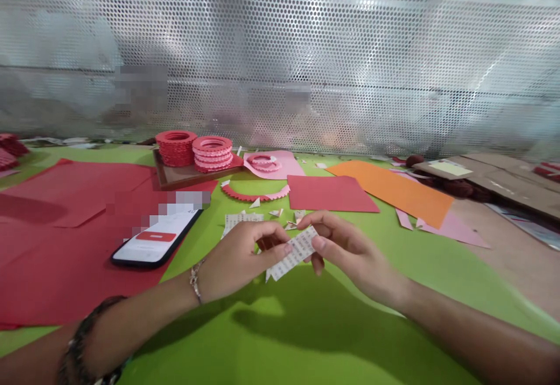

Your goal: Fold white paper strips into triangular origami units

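Between my two hands is a small white strip of printed paper (294,254), held tilted above the green table surface (332,332). My left hand (249,245) pinches its left part between thumb and fingers. At its upper right end, the thumb and fingers of my right hand (350,251) are closed on the same strip. Just behind my left hand lies another printed paper piece (245,218), partly hidden. Small folded paper bits (297,217) lie beyond my fingertips. Farther back curves a red and pink zigzag-edged paper band (258,196).
A phone (153,239) lies on large red sheets (56,256) at left. Stacked red rings (175,150) and pink rings (213,154) stand on a brown tray (168,179). Red card (332,193) and orange paper (398,189) lie right of centre. Perforated metal (280,64) closes the back.
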Available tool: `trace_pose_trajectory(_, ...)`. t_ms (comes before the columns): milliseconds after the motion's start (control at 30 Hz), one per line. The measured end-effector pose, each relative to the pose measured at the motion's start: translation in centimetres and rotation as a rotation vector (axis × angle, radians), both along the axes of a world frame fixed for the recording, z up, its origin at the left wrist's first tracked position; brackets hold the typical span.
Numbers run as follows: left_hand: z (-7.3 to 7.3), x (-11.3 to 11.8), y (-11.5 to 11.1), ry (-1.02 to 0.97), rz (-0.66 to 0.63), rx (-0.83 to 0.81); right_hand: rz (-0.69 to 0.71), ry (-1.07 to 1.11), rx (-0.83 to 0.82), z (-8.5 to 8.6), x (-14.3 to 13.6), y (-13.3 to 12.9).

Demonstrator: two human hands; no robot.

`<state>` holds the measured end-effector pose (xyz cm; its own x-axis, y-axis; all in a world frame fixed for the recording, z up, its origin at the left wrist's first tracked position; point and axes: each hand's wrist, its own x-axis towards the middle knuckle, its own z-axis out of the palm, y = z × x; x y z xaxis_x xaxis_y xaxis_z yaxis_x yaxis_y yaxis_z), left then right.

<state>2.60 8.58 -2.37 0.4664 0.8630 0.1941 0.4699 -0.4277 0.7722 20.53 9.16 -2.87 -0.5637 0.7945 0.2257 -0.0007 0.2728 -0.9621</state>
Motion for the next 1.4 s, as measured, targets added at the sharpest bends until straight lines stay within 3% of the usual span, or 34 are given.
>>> trace_pose_trajectory(167,-0.3,0.1,-0.2,0.037,-0.031,0.002,-0.073,-0.112,0.002,-0.1,-0.3,-0.2)
trace_pose_trajectory(300,-0.5,0.2,-0.1,-0.060,0.009,-0.007,-0.039,-0.013,-0.061,-0.6,-0.6,-0.1)
trace_pose_trajectory(433,-0.4,0.3,-0.1,-0.210,0.069,-0.142,0.000,0.113,-0.109,-1.1,-0.9,0.1)
trace_pose_trajectory(600,-0.6,0.4,-0.3,-0.212,0.014,-0.237,-0.080,0.104,-0.027,-1.1,-0.8,-0.1)
trace_pose_trajectory(733,-0.7,0.6,-0.6,-0.188,-0.034,-0.289,-0.139,0.059,0.155,-1.1,-0.4,-0.3)
trace_pose_trajectory(933,-0.5,0.5,-0.7,-0.351,-0.098,-0.432,-0.100,-0.103,0.811,-0.2,0.1,-0.4)
trace_pose_trajectory(1067,-0.6,0.3,-0.7,-0.440,-0.169,-0.498,-0.143,-0.125,0.885,0.2,0.1,-0.1)
trace_pose_trajectory(1267,-0.6,0.6,-0.6,-0.314,-0.150,-0.367,-0.110,-0.223,0.810,0.2,0.3,-0.3)
trace_pose_trajectory(1400,-0.7,0.6,-0.7,-0.066,-0.076,-0.028,-0.107,-0.244,0.563,-0.1,0.2,-0.5)
